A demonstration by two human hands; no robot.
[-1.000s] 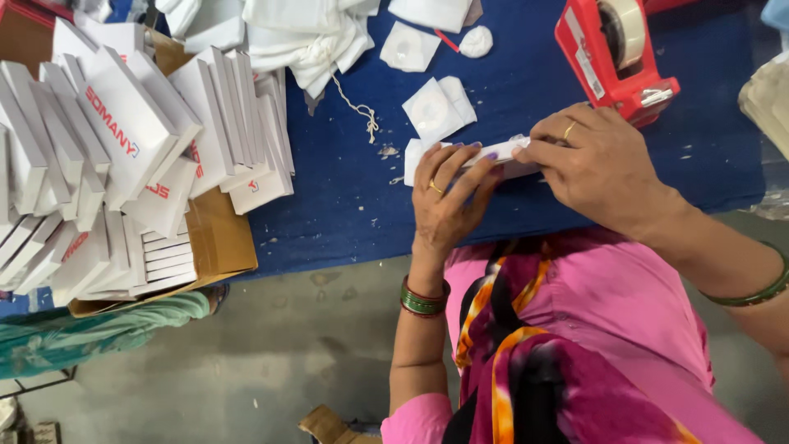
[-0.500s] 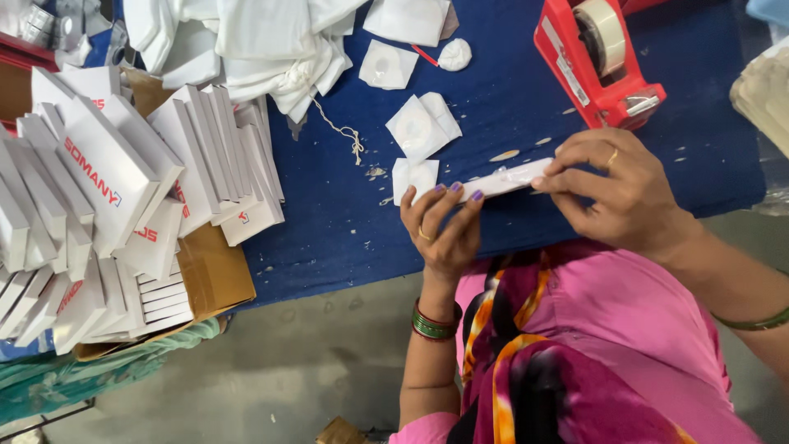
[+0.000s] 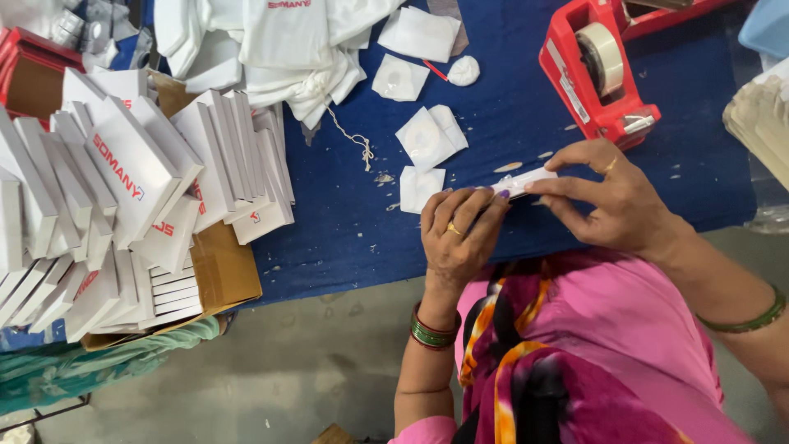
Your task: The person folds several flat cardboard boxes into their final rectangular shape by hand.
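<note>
Near the front edge of the blue surface (image 3: pixel 345 222), just above the person's lap, both hands pinch a small white flat box (image 3: pixel 526 181). The left hand (image 3: pixel 456 238) has its fingertips closed over the box's left end, and the right hand (image 3: pixel 612 201) clamps the right end between thumb and forefinger. Compared with a second ago, the box has turned more edge-on and its left end has sunk under the left fingers, while the hands sit a little closer together; I judge a flap or end is being pressed shut. Its long axis runs roughly along the front edge, tilted so the right end rises slightly towards the red tape dispenser (image 3: pixel 600 70) at the far right. Small white packets (image 3: pixel 427 136) lie just beyond the hands, with white cloth bags (image 3: pixel 288 49) heaped at the far edge. Stacked white cartons (image 3: pixel 140 189) fill the left side, resting on brown cardboard (image 3: pixel 226 271) at the front left corner.
</note>
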